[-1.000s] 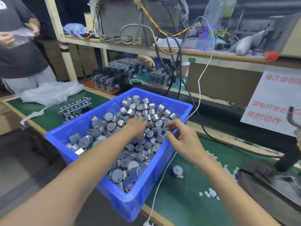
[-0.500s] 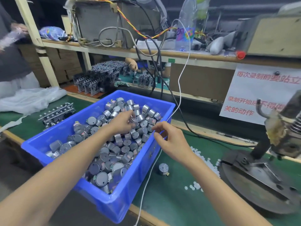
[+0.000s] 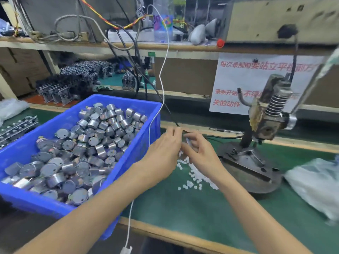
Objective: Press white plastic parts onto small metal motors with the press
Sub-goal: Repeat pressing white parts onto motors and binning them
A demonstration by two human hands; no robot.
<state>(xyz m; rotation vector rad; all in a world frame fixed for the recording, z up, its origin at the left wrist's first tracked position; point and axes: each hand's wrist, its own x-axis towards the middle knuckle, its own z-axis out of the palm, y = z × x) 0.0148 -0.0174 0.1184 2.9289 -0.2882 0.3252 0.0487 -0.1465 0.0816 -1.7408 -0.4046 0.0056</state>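
Press (image 3: 266, 123) one; bin (image 3: 36, 202) one; right hand (image 3: 201, 154) grips one motor (image 3: 189, 141).

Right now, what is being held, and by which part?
Right hand pinches a small metal motor by its rim; for the left hand it cannot be told.

Motors (image 3: 95, 142): small silver metal cyls, heaped loose in blue bin (image 3: 144, 149), counter (image 3: 165, 208) left side. Single motor (image 3: 189, 140), blurred, in right hand (image 3: 201, 154) grip, above white plastic parts (image 3: 194, 175): tiny pcs scattered on counter btwn bin & press (image 3: 264, 129). Press: dark metal, upright, coil spring, round base.
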